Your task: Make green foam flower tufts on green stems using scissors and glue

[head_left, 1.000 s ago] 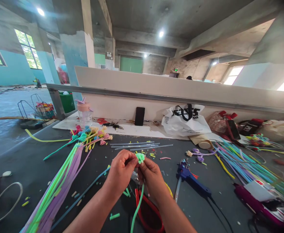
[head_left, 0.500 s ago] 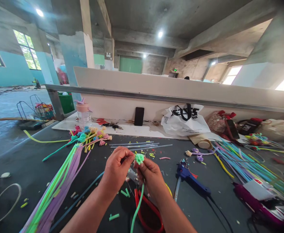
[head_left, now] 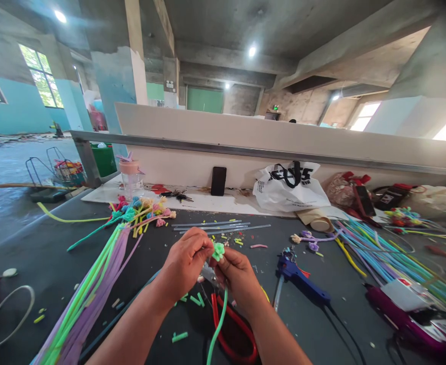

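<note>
Between my hands is a small green pipe-cleaner flower, its long green stem hanging down toward me. My right hand pinches it just under the head, thumb and fingers closed. From the other side my left hand presses its closed fingertips against the petals. Below the hands, red-handled pliers lie on the dark table, their jaws partly hidden by my right hand. Short green cut pieces are scattered nearby.
A blue glue gun with a cord lies to the right. Bundled green and purple stems stretch along the left, finished flowers behind them. Clear glue sticks lie ahead. A phone and white bag stand at the back.
My left hand has shifted slightly right and up against the flower. The flower head has turned, so its petals show more clearly.
</note>
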`<state>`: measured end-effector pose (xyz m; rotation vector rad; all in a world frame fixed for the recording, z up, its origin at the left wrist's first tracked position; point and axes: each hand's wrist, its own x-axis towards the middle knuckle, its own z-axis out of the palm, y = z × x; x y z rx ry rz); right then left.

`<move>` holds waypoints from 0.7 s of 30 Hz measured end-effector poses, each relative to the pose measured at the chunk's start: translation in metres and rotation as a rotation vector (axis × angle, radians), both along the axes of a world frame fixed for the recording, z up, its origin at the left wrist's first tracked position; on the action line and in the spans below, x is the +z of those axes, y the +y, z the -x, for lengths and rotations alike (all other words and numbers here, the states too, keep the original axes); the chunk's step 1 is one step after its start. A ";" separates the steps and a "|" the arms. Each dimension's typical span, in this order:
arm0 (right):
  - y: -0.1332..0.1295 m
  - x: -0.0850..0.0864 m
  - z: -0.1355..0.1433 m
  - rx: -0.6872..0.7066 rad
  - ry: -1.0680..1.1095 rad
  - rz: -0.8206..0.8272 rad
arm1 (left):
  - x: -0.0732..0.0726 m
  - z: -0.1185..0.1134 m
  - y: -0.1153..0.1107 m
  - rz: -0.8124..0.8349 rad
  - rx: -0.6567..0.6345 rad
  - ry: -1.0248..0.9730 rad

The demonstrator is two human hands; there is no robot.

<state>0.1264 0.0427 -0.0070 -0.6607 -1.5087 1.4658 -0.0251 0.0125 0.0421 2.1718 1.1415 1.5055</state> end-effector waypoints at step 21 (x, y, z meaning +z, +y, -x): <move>-0.001 0.005 -0.003 -0.049 -0.071 -0.159 | 0.005 0.004 -0.005 -0.155 0.044 -0.005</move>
